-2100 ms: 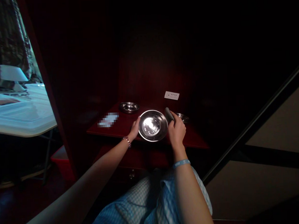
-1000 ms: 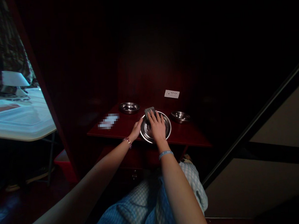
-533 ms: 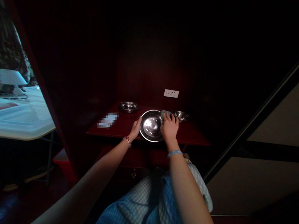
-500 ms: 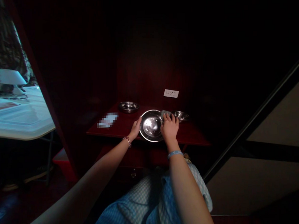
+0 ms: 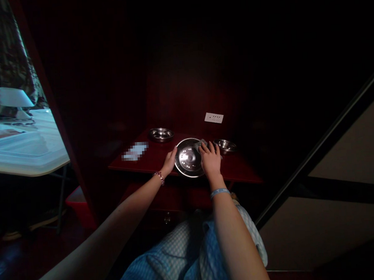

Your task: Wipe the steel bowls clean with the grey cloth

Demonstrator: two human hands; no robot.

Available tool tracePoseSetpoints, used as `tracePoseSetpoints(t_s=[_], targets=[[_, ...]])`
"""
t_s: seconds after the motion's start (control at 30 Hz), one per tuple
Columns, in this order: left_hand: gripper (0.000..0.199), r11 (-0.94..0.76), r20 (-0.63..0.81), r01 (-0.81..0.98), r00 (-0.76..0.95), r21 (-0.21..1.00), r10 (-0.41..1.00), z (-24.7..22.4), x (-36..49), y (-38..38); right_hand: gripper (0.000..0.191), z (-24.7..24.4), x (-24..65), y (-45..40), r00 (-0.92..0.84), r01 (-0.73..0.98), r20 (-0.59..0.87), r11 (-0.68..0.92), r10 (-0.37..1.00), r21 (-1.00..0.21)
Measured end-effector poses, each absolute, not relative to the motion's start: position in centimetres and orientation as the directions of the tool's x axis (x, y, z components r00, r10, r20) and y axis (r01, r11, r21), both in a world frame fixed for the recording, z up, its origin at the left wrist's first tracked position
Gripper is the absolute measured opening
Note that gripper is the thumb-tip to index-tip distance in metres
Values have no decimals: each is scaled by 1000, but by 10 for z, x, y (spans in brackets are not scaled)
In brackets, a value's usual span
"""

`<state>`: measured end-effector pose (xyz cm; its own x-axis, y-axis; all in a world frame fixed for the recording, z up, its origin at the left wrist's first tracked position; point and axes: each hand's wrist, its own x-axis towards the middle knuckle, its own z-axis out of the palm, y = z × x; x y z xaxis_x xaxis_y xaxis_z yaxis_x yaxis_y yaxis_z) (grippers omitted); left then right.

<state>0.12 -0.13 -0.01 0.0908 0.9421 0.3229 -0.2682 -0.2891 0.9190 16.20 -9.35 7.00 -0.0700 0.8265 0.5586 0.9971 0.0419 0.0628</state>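
My left hand (image 5: 169,162) grips the left rim of a shiny steel bowl (image 5: 188,158), which is tilted toward me over the front of a dark red shelf (image 5: 238,171). At the bowl's right rim, my right hand (image 5: 210,158) presses a grey cloth (image 5: 202,144) with its fingers somewhat spread. Part of the cloth is hidden under the fingers. Another steel bowl (image 5: 161,135) rests at the back left of the shelf, and one more (image 5: 225,146) stands just beyond my right hand.
A blurred flat item (image 5: 135,151) lies on the shelf's left part. A white socket plate (image 5: 214,117) is on the back wall. Farther left are a white table (image 5: 48,156) with a lamp (image 5: 15,98) and a red bin (image 5: 81,206).
My right hand has shifted slightly left with the cloth, its fingers now more spread along the bowl's rim. The left hand and the bowl have hardly moved.
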Motion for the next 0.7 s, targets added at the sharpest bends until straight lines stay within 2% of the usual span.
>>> tracePoseSetpoints(t_s=[0.13,0.27,0.4,0.5,0.6,0.7], targets=[[64,-296,324,-244,87,924,942,-1,1,0,49,70,162,-99,9,999,545,-26,838,24],[60,-293,322,-270,69,917,944,0,2,0,44,72,155,-105,67,993,502,-105,862,48],[63,-313,342,-255,77,915,936,-1,2,0,41,75,145,-114,146,977,396,-195,907,87],[67,-317,347,-238,97,918,933,-2,2,1,37,78,135,-120,158,977,280,-190,947,93],[66,-323,354,-243,96,915,930,-4,2,3,36,82,128,-124,194,979,167,-201,967,24],[65,-326,355,-251,83,911,931,-4,2,3,40,84,127,-123,233,968,26,-230,972,-98]])
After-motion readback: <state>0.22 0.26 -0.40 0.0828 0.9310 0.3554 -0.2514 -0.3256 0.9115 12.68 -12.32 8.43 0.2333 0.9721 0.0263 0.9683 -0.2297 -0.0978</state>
